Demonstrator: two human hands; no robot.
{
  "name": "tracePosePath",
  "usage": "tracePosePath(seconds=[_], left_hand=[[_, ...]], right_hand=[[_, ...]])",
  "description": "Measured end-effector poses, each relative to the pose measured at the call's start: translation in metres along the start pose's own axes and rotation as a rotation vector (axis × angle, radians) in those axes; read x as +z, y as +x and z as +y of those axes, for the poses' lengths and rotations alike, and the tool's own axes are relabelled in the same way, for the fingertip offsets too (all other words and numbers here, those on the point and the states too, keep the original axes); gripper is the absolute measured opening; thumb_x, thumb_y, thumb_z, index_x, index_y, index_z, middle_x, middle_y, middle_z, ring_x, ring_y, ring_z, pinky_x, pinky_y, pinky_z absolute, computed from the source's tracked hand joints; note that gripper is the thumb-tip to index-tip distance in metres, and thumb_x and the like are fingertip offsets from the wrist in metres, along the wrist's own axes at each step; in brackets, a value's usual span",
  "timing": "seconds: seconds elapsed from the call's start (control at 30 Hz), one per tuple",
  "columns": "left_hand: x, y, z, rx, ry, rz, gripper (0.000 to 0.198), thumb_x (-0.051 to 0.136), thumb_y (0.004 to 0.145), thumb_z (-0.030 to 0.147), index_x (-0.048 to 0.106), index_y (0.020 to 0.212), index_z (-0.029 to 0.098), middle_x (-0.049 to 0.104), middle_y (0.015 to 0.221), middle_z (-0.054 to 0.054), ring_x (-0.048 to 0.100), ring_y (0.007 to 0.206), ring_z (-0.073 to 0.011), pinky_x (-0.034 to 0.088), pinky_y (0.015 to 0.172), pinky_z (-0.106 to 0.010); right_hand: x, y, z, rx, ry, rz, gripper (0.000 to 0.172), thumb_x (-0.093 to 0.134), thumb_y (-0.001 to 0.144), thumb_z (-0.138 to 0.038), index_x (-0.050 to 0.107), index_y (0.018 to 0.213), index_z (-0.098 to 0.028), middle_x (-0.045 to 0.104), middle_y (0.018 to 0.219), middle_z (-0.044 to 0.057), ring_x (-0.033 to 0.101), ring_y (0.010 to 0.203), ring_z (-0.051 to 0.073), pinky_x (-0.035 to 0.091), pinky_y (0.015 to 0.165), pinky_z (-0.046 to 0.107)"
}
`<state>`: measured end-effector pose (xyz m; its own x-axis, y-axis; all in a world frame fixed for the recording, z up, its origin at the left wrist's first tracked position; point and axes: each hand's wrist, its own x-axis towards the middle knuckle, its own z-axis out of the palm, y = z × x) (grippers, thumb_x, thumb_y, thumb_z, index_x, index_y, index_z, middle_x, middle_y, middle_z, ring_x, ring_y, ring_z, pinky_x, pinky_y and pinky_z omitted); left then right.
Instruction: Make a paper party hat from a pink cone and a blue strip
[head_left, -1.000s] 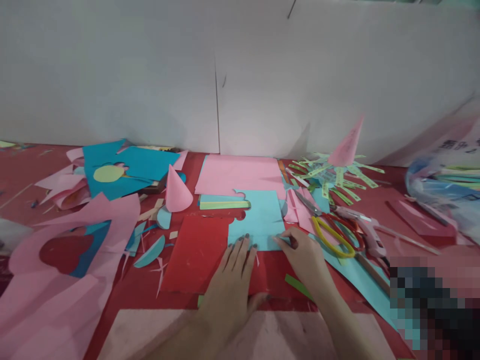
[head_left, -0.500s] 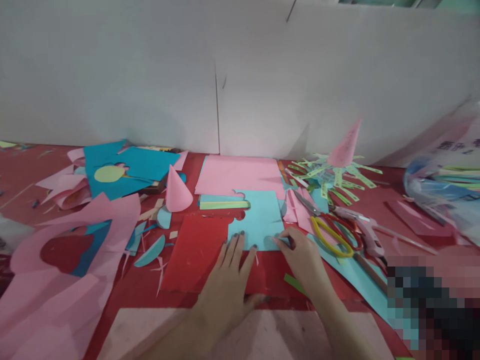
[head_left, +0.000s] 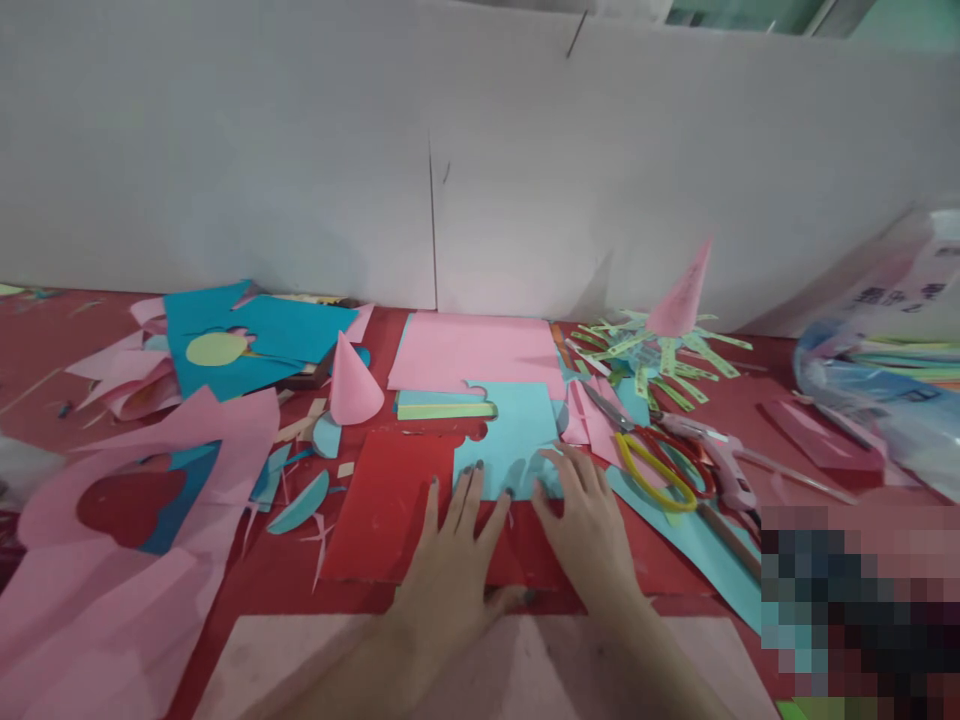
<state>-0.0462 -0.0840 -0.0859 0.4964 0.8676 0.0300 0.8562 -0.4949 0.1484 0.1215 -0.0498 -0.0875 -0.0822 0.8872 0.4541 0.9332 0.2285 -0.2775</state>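
A light blue paper sheet (head_left: pixel 514 430) with a notched left side lies partly over a red sheet (head_left: pixel 394 480). My left hand (head_left: pixel 454 550) rests flat with fingers spread, its fingertips at the blue sheet's lower left. At the lower right of that sheet is my right hand (head_left: pixel 589 520), fingers apart and curved, fingertips on the paper. Neither hand grasps anything that I can see. Touching the blue sheet's left side is a strip of yellow-green paper (head_left: pixel 442 410). Behind it lies a pink sheet (head_left: pixel 472 350).
A pink paper cone (head_left: pixel 352 385) stands to the left, near cut scraps. On the right lie yellow-handled scissors (head_left: pixel 656 480), a glue gun (head_left: pixel 720 460) and a cone with green strips (head_left: pixel 682 295). A plastic bag (head_left: pixel 900 350) sits far right; a white wall (head_left: pixel 315 150) rises behind.
My right hand has opened from a pinch at the blue sheet's right corner and now spreads over its lower right. My left hand has stayed nearly in place.
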Motion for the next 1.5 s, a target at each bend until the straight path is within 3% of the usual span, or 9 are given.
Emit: tracePosePath(seconds=[0.2,0.53,0.87,1.23,1.5], left_hand=[[-0.002,0.001,-0.004,0.004,-0.032,-0.020,0.075,0.046,0.075,0.056,0.024,0.137,0.021,0.015,0.145,-0.019,0.010,0.133,-0.0341,0.008,0.101,-0.063],[-0.006,-0.001,-0.002,-0.015,-0.033,-0.021,0.074,0.045,0.075,0.058,0.022,0.137,0.025,0.017,0.146,-0.016,0.011,0.133,-0.0334,0.007,0.101,-0.063],[-0.004,0.001,-0.005,0.007,0.004,0.014,0.070,0.033,0.079,0.061,0.023,0.137,0.025,0.021,0.145,-0.015,0.016,0.132,-0.0327,0.010,0.101,-0.062],[0.000,-0.010,-0.003,-0.027,0.076,0.098,0.065,0.024,0.084,0.056,0.031,0.134,0.016,0.028,0.142,-0.015,0.024,0.130,-0.0302,0.013,0.102,-0.060],[0.005,-0.020,-0.009,-0.083,0.129,0.154,0.064,0.024,0.086,0.051,0.027,0.136,0.012,0.034,0.140,-0.013,0.030,0.128,-0.0287,0.014,0.104,-0.057]], right_hand=[[0.001,-0.008,-0.018,0.019,-0.185,-0.085,0.034,0.045,0.084,-0.034,0.052,0.115,-0.022,0.045,0.131,0.010,0.045,0.111,0.028,0.041,0.081,0.043],[0.005,-0.016,-0.007,0.111,-0.067,-0.010,0.045,0.043,0.085,-0.039,0.044,0.125,-0.018,0.028,0.141,0.015,0.022,0.130,0.030,0.033,0.096,0.050],[-0.001,-0.018,0.028,0.239,0.211,0.019,0.034,0.045,0.081,-0.028,0.051,0.114,-0.021,0.044,0.127,0.013,0.038,0.119,0.027,0.038,0.092,0.047],[-0.002,-0.016,0.027,0.237,0.219,0.001,0.025,0.048,0.079,-0.022,0.057,0.102,-0.022,0.041,0.129,0.011,0.037,0.120,0.028,0.036,0.094,0.047],[0.000,-0.017,0.029,0.236,0.220,0.005,0.025,0.048,0.079,-0.023,0.058,0.102,-0.023,0.041,0.128,0.011,0.036,0.121,0.029,0.036,0.092,0.049]])
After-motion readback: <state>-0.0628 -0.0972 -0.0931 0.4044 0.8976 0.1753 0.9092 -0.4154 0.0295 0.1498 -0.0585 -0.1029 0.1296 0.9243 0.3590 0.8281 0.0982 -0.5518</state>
